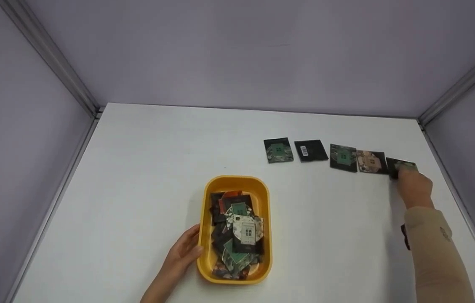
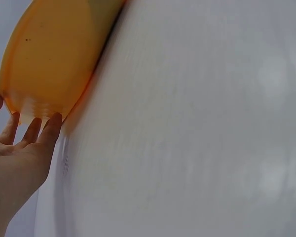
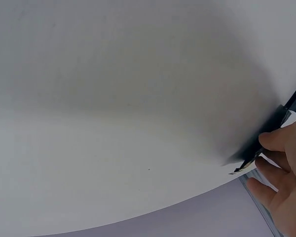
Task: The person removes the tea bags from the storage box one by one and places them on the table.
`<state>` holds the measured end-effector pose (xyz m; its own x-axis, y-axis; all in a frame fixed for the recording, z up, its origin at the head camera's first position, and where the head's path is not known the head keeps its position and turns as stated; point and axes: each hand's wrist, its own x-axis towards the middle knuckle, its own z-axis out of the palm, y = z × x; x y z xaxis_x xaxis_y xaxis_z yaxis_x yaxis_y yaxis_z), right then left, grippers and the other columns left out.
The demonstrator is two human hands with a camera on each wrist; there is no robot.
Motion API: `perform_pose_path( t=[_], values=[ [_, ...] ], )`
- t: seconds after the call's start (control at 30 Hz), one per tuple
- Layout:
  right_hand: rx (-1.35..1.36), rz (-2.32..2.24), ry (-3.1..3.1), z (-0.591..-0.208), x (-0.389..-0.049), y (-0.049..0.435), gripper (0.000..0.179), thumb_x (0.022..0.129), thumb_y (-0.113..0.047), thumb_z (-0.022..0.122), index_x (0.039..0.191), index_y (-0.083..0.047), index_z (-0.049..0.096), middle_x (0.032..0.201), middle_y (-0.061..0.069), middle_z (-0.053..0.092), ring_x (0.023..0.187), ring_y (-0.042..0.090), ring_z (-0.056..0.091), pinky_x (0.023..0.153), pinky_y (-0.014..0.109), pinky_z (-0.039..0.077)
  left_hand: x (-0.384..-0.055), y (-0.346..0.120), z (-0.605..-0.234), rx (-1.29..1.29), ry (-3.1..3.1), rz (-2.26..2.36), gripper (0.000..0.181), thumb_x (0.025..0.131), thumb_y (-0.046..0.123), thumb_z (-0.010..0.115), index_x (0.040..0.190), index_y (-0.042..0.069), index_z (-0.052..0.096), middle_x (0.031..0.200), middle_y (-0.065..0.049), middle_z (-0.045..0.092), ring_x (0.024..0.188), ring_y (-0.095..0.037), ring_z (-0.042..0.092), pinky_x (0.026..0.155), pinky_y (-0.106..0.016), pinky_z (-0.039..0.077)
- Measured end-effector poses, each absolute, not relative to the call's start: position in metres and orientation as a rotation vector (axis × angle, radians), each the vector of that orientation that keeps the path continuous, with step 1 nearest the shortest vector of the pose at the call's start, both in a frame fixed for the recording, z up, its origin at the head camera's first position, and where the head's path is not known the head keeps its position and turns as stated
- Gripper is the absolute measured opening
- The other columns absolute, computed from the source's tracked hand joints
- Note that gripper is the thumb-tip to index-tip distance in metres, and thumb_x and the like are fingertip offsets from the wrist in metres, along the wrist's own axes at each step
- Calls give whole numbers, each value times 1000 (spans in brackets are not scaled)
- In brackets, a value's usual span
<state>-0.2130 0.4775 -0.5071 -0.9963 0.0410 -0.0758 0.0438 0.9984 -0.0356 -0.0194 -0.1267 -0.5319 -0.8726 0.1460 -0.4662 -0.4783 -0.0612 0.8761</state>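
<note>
At the right end of a row of flat dark packets, my right hand (image 1: 415, 188) pinches a packet with a green label (image 1: 395, 163) between thumb and fingers. In the right wrist view that packet (image 3: 266, 136) appears edge-on at the table, with the thumb on its near side. My left hand (image 1: 180, 253) holds the left side of a yellow plastic tub (image 1: 267, 256), thumb at the rim and fingers against the outer wall. The left wrist view shows the fingertips on the tub's side (image 2: 49, 59). Inside the tub lies a loose heap of similar packets (image 1: 244, 233).
Leftward from the right hand, the row continues with a tan-labelled packet (image 1: 371, 162), a green-labelled one (image 1: 343, 158), one turned barcode-up (image 1: 317, 150) and another green-labelled one (image 1: 278, 150). Pale panels (image 1: 237, 54) enclose the white table (image 1: 145, 168) at the back and sides.
</note>
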Motion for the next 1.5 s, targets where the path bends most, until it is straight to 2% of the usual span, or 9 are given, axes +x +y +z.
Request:
perform_pose_path(
  t=[0.13,0.27,0.57,0.87,1.1,1.23,1.33,1.4,1.5],
  values=[
    [36,-59,3079,-506,-211,477,16,95,7,49,104,20,55,90,42,60,74,55,63,54,58,54,-19,-128,-532,-345,1808,1980,72,97,39,64,154,9,31,160,-14,28,147,-33,25,116,-45,31],
    [28,-113,3063,-505,-210,478,17,92,10,49,102,21,56,92,41,60,76,54,62,55,58,54,-18,-128,-534,-292,1804,2019,70,99,33,61,154,5,29,160,-17,27,146,-34,26,115,-43,31],
    [144,-263,3150,-504,-214,470,28,93,8,49,118,16,58,111,42,57,99,58,57,75,65,51,-19,-127,-535,-320,1779,2018,72,98,35,63,155,6,29,160,-16,26,147,-34,24,116,-44,31],
    [-47,-331,3355,-497,-215,435,26,90,8,51,112,13,63,106,37,62,90,54,61,60,62,51,-20,-127,-534,-349,1793,1998,72,97,37,64,154,8,31,160,-14,28,147,-33,25,116,-45,31],
    [-308,-372,3424,-492,-211,401,23,87,8,60,108,9,68,99,32,66,75,46,62,48,56,48,-19,-126,-534,-341,1814,1992,72,97,38,63,154,8,31,160,-15,28,146,-33,26,115,-44,32],
    [-454,-418,3436,-490,-208,380,19,86,9,62,103,7,70,99,28,68,75,42,62,47,52,48,-18,-127,-534,-312,1806,2014,70,99,34,62,154,6,29,160,-17,27,147,-35,25,115,-43,32],
    [-504,-425,3413,-485,-205,364,14,88,6,62,99,7,69,98,27,68,82,43,62,53,53,50,-18,-127,-534,-306,1799,2026,70,99,32,62,154,4,29,160,-18,26,147,-35,25,115,-41,32],
    [-533,-425,3398,-482,-203,354,11,89,5,62,98,7,69,95,27,68,86,44,63,65,56,52,-18,-127,-533,-317,1799,2021,71,98,33,63,154,4,29,160,-18,27,147,-35,25,115,-41,32],
    [-576,-424,3380,-478,-201,340,11,89,4,64,97,5,71,90,24,69,82,41,64,69,57,52,-18,-127,-533,-328,1794,2019,72,98,34,63,154,5,30,160,-17,27,147,-34,25,115,-42,31]
  ],
)
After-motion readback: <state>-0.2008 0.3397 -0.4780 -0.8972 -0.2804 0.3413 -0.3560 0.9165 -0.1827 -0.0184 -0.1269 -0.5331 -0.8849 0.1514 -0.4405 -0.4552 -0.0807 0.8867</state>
